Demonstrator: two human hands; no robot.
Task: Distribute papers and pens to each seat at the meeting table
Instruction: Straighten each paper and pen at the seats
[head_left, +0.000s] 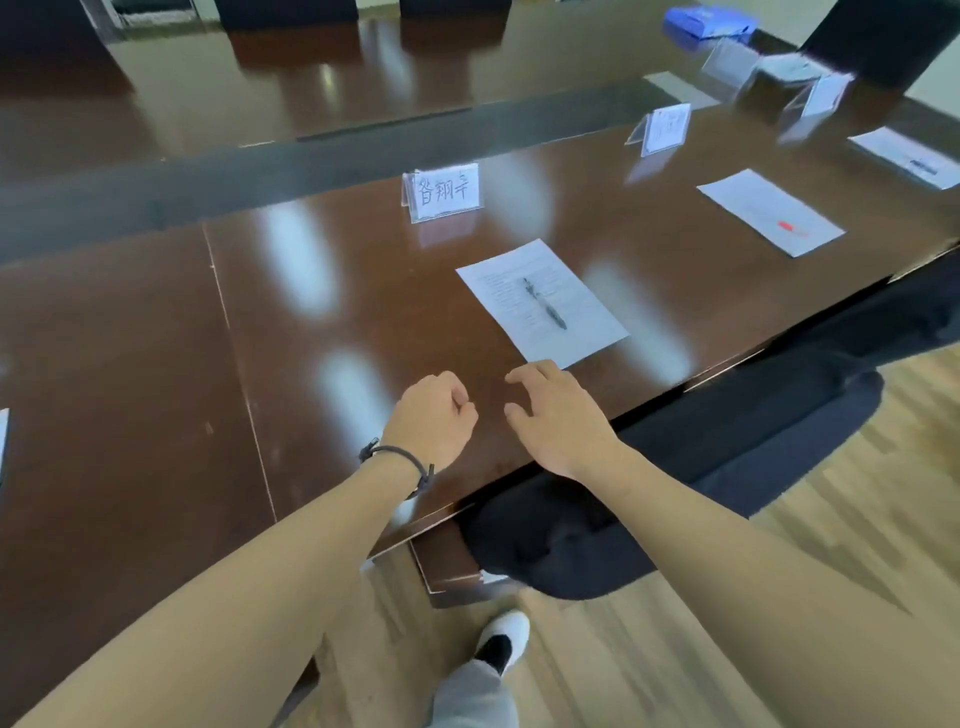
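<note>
A printed paper (566, 332) lies on the dark wooden meeting table (156, 364) with a dark pen (544, 303) resting on it, below a name card (445, 193). Further right, a second paper (748, 205) carries a red pen (790, 227); a third paper (906, 156) sits at the far right edge. My left hand (434, 418) hovers over the table with fingers curled, holding nothing. My right hand (558, 415) hovers just below the first paper, fingers relaxed and spread, empty.
More name cards (662, 129) (821, 96) stand along the right side. A blue bag (709, 23) lies at the far right end. Black chairs (675, 493) are tucked under the near edge. Another paper's edge (3, 436) shows at the far left. Wood floor lies below.
</note>
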